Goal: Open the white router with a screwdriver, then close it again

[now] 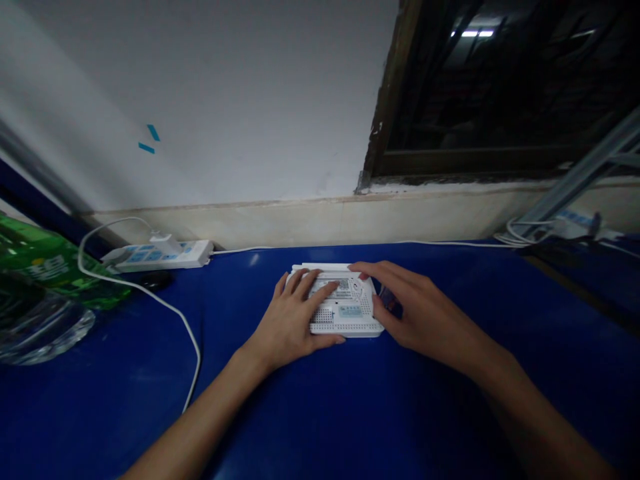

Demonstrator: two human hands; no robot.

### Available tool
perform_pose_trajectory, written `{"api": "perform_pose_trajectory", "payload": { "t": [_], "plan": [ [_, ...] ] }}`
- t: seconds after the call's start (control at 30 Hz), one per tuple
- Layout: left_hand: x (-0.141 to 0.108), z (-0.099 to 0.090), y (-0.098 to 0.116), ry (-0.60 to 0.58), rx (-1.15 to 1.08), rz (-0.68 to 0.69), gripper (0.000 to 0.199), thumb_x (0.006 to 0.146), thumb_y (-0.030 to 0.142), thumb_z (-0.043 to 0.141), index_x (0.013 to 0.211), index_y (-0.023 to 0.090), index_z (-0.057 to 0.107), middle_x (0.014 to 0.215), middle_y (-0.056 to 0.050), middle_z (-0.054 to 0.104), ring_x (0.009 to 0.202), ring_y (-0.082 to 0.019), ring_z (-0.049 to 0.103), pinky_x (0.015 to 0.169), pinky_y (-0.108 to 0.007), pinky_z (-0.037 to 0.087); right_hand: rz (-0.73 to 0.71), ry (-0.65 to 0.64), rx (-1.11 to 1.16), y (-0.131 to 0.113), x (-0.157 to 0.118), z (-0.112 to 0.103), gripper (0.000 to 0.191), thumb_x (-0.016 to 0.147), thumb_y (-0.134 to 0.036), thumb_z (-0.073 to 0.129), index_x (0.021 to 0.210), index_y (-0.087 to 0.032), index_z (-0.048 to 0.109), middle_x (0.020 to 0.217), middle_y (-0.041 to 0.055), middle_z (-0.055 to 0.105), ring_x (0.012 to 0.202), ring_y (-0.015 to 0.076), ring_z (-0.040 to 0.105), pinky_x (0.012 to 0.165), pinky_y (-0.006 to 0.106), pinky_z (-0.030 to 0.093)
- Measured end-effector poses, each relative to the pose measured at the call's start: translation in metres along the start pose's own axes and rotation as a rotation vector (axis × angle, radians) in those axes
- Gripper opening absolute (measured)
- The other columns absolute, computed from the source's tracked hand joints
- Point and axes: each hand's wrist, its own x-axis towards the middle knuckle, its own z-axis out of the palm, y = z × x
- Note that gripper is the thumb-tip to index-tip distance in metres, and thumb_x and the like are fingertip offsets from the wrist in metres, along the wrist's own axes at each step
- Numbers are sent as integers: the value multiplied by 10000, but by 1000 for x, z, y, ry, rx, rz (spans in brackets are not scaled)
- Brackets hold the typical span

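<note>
As the router [347, 321] sits on the blue counter [125, 407] with its vented, labelled face up, everything else is placed around it. Far to the left of the router, at the edge of the view, lies a bottle [45, 263] with a green label, and a glass dish [45, 327] stands just below it. Nearer the router, a white cable [150, 299] loops across the counter, and behind and to the left of the router a power strip [160, 255] lies along the wall [225, 107], with a white plug [165, 243] in it. Two blue tape marks [150, 140] show on the wall, higher up and left of the router.

The left hand [290, 320] rests on the router's near left side, its fingers [315, 283] spread over the top face and its thumb along the near edge, so the fingers are grasping the router. The right hand [415, 310] comes in from the router's right, its fingers [373, 270] curled over the far edge and clenched on the router too. A small dark object [389, 300] sits just under that palm, too hidden to identify.

Beyond the router, to the right, are a dark window [500, 87], a coil of white cable [520, 233] and a metal rail [585, 173].
</note>
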Motion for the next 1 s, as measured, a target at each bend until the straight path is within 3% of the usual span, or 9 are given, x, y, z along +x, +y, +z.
{"api": "perform_pose_trajectory", "payload": {
  "t": [0.17,0.4,0.6,0.8,1.0],
  "plan": [
    [0,1,-1,6,0,9,917,819,838,560,1546,294,426,1590,-169,399,1464,-416,351,1184,-692,247,40,24,-71,3,-1,4,431,978,-252,577,1407,-256,541,1332,97,670,1028,264,720,750,368,618],
    [0,1,-1,2,-9,3,918,811,821,596,1547,301,422,1593,-156,399,1468,-415,345,1183,-688,261,-7,40,8,-2,-2,6,629,865,-103,559,1462,-269,452,1389,86,629,1120,255,687,892,396,594],
    [0,2,-2,9,-15,6,925,811,837,573,1550,302,418,1602,-152,390,1473,-416,335,1185,-692,252,20,79,-14,2,-2,9,287,981,-264,570,1267,-257,588,1127,61,733,879,214,728,716,323,575],
    [0,2,-2,1,-12,4,923,814,823,589,1552,297,414,1606,-155,385,1477,-416,327,1183,-690,257,-1,73,-12,-2,-1,6,456,879,-97,547,1308,-249,532,1252,66,680,1002,223,707,795,337,569],
    [0,2,-2,4,-16,4,932,812,831,580,1553,290,416,1607,-159,385,1478,-422,325,1184,-697,253,31,61,-31,1,-1,10,250,990,-236,552,1239,-258,555,1175,63,698,792,186,704,644,308,536]
  ]
}}
